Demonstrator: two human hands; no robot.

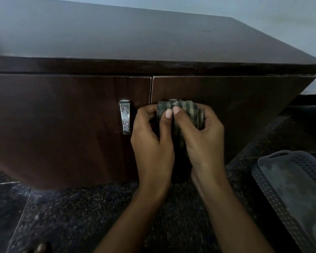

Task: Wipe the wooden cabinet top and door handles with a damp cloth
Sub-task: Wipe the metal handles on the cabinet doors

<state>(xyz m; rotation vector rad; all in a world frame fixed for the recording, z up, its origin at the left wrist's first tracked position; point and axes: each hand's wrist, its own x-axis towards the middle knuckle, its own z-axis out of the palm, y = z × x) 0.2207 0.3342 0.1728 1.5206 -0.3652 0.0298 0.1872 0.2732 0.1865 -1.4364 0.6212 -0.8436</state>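
Both hands, left hand [151,141] and right hand [202,137], grip one striped cloth [179,110] wrapped over the right handle [172,100], with the thumbs pinching its front. For a clean result, hold the cloth tight around the metal and draw it along the full length, including the rear face.

Count:
- one perforated tray [295,181] on the floor
- one cloth
- two handles, the left handle [124,116] bare
- two doors, left door [62,115] and right door [244,106]
- one cabinet top [135,33]

Dark speckled stone floor [77,216], tiled with pale joints, across the lower frame. A brown cabinet [62,128] stands on it, centre; a grey perforated tray [267,190] lies lower right.
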